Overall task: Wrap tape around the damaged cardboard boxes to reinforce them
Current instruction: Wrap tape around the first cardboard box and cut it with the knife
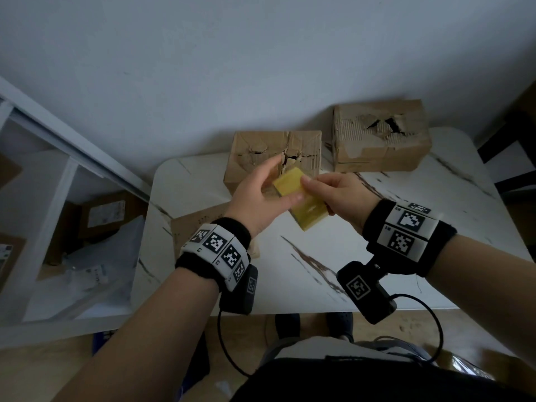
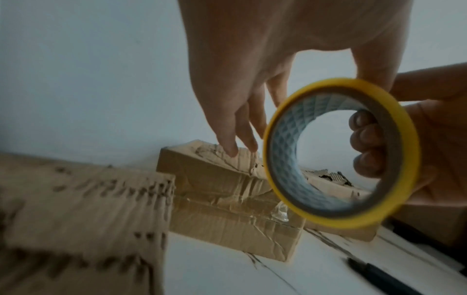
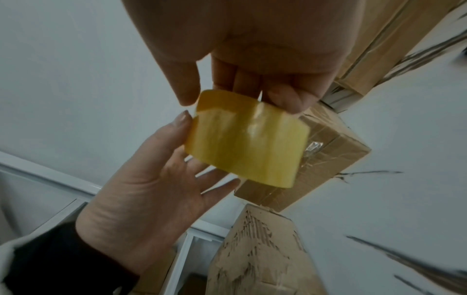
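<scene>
Right hand [image 1: 339, 195] fingers are clamping the tape [image 1: 309, 210]; left hand [image 1: 255, 195], fingers apart, is thumbing its end. Best peeling slowly toward the 12 o'clock box [image 1: 249, 152].

The tabletop [image 1: 319, 271] in front of me is white with brown streaks, like stone. Three cardboard boxes sit on it. The middle box [image 1: 249, 152] has a cracked top. The right box [image 1: 380, 140], in the upper right of the head picture, has a big torn hole. The third box [image 1: 197, 224] sits at the left, its skin ripped. A thin black thing [image 2: 379, 277] lies near me.
</scene>
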`<state>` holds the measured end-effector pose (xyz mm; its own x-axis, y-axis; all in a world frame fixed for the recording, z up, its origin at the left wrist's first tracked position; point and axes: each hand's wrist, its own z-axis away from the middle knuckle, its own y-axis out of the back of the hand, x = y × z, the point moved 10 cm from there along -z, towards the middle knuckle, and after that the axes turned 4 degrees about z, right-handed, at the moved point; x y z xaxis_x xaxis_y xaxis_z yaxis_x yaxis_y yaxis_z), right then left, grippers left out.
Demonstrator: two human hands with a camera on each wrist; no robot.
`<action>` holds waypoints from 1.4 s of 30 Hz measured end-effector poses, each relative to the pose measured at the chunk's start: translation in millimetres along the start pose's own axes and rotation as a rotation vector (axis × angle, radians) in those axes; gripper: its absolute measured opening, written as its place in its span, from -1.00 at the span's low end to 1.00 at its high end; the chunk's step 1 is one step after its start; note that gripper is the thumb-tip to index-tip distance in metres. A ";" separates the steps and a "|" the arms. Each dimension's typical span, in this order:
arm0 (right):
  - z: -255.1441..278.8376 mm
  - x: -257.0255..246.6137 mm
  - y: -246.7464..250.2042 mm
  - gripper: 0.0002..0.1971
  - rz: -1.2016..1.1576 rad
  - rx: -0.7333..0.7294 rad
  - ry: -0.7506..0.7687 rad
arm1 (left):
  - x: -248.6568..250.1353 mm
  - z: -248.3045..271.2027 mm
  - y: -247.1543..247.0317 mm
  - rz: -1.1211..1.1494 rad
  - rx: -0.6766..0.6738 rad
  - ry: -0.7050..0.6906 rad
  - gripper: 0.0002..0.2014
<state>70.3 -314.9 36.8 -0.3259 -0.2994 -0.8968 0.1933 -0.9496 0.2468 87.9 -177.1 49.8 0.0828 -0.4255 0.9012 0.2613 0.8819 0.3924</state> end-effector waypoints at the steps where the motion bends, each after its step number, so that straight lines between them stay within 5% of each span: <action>1: -0.5 0.5 0.9 -0.61 0.019 0.012 0.004 | 4.3 -0.5 -0.5 -0.031 -0.012 -0.037 -0.34; 6: -3.0 1.7 -1.3 -0.58 -0.001 -0.010 -0.041 | 10.3 -3.4 -0.2 -0.005 0.007 -0.064 -0.75; 15: -1.3 -12.2 -8.9 -0.55 -0.029 -0.039 0.017 | 39.5 4.2 18.9 -0.153 0.210 -0.276 -0.95; 18: -1.4 -12.2 -15.3 -0.56 -0.011 -0.084 0.015 | 49.2 8.1 16.4 -0.303 0.205 -0.354 -0.94; 22: 0.0 -6.2 -22.3 -0.83 0.118 -0.136 0.023 | 41.1 5.2 16.4 -0.419 0.199 -0.274 -0.88; 28: 4.5 -6.7 -23.3 -0.78 0.349 -0.135 0.100 | 28.8 0.6 34.3 -0.191 0.261 -0.123 -0.87; 31: 10.2 2.2 -29.3 -0.66 0.466 -0.145 0.106 | 45.8 -0.8 48.2 -0.181 0.278 -0.174 -0.88; 34: 13.7 11.9 -33.9 -0.78 0.380 -0.115 0.062 | 51.4 -0.2 43.0 -0.281 0.175 -0.198 -0.86; 39: 9.9 2.4 -33.4 -0.73 0.313 -0.083 0.070 | 12.8 6.0 10.4 -0.233 -0.093 0.018 -0.52; 42: 5.9 0.8 -32.1 -0.72 0.278 -0.090 0.066 | 7.4 6.2 12.9 -0.246 -0.055 0.006 -0.69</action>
<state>58.4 -285.2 30.3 -0.1885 -0.5375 -0.8219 0.3494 -0.8189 0.4554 86.0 -167.6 62.7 0.0165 -0.6271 0.7788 0.3263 0.7396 0.5886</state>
